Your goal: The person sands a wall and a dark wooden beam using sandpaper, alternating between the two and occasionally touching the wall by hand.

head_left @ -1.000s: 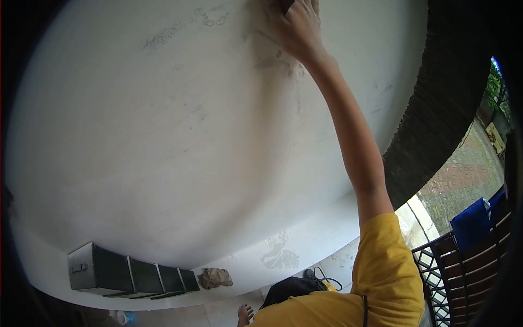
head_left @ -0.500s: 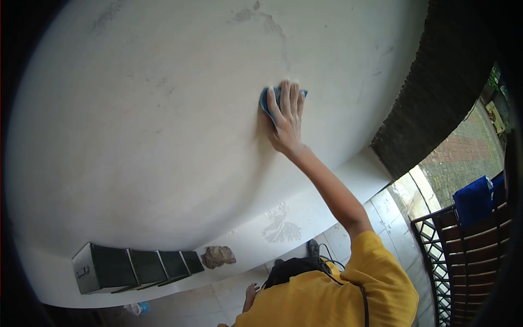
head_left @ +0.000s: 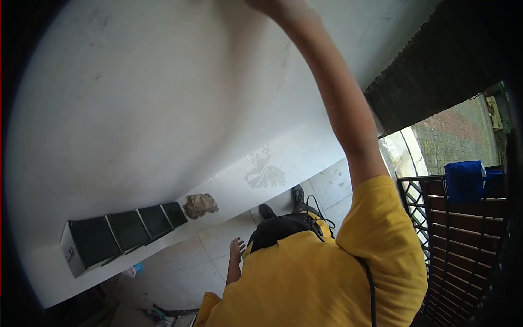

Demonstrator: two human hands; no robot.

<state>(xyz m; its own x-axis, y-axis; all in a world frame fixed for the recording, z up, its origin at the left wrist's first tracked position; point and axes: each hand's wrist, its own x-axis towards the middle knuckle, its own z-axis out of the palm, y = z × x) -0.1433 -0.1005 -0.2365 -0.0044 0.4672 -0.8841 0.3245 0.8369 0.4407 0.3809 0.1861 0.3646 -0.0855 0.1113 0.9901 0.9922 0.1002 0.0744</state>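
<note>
Reaching up the white wall (head_left: 163, 92), the right hand (head_left: 275, 4) is cut off by the top edge, so I cannot tell whether its fingers are spread or closed, or whether they hold anything. The wall is pale and smooth with faint grey smudges, and has a flaked patch (head_left: 265, 173) well below those fingers. The left hand (head_left: 237, 249) hangs low, fingers loosely spread and holding nothing, above the tiled floor (head_left: 180, 261). Dark boxes (head_left: 120, 234) and a rag (head_left: 200, 205) lie left of them.

White wall (head_left: 136, 109) — pale tiled floor (head_left: 190, 261)
</note>
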